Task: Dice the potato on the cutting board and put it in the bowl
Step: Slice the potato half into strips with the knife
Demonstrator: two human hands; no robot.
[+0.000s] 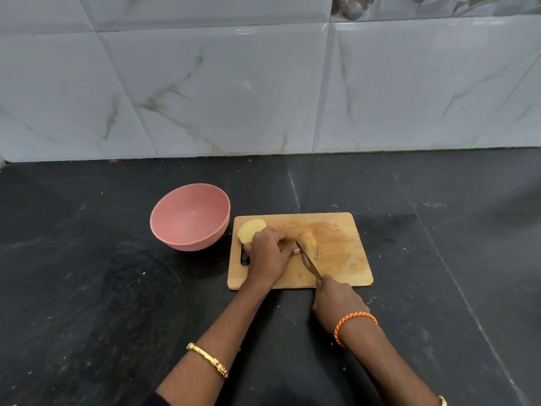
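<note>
On the wooden cutting board (pixel 336 259), left hand (pixel 268 256) has its fingers curled over a potato piece (pixel 251 230) at the board's left end. Right hand (pixel 333 300) grips the knife (pixel 308 259), blade mid-board. Pink bowl (pixel 190 216) sits just left of the board on the dark surface (pixel 87 288).

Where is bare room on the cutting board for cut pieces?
The cutting board's right half, beyond the knife, is bare. Its left end is crowded: potato, left hand, right hand near the front edge.
</note>
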